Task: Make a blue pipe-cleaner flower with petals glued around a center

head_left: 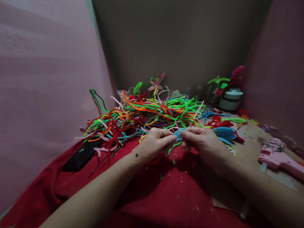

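Observation:
My left hand (154, 142) and my right hand (204, 141) meet in front of me, fingers pinched on a small light-blue pipe cleaner piece (178, 133) held between them. A green pipe cleaner stem (174, 146) hangs down from the blue piece. Just behind the hands lies a big tangled heap of pipe cleaners (147, 117) in several colours. Finished blue petal shapes (224, 132) lie right of my right hand.
A red cloth (152, 196) covers my lap. A black flat object (82, 155) lies at the left. A pink glue gun (277, 158) rests at the right on a brown board (249, 148). A white jar (231, 99) and pipe-cleaner flowers (156, 83) stand at the back.

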A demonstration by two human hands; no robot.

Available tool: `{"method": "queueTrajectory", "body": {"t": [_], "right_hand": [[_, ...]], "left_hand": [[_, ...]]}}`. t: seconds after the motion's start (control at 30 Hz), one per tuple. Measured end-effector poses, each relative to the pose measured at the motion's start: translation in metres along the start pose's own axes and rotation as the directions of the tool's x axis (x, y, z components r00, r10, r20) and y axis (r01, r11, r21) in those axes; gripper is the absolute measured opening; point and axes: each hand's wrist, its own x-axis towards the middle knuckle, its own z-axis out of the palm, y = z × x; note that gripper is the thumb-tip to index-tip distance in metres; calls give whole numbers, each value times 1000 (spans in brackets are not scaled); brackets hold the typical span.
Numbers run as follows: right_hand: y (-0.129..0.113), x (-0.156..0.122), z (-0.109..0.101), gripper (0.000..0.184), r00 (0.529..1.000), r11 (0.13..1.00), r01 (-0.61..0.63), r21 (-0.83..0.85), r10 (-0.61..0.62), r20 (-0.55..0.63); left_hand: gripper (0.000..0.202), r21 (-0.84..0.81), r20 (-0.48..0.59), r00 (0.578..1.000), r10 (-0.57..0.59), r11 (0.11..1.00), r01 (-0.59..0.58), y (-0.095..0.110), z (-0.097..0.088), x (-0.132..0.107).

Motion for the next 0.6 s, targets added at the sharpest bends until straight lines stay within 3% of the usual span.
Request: {"method": "queueTrajectory", "body": {"t": [0.07, 0.17, 0.37, 0.5, 0.6], "right_hand": [[2, 1, 0, 28, 998, 999, 36, 4, -36, -45], [6, 3, 0, 22, 998, 994, 46, 99, -42, -46], [8, 5, 1, 15, 998, 945, -58, 322, 59, 7], [6, 5, 2, 14, 996, 927, -85, 365, 87, 10], [6, 5, 1, 15, 996, 934, -90, 345, 81, 42]], "left_hand": [[22, -145, 32, 996, -84, 985, 88, -1, 3, 0], [23, -274, 45, 994, -98, 956, 107, -6, 8, 1], [29, -297, 56, 998, 3, 955, 14, -13, 16, 3], [30, -254, 55, 996, 69, 966, -53, -13, 18, 5], [30, -242, 74, 996, 50, 970, -31, -11, 18, 5]]}}
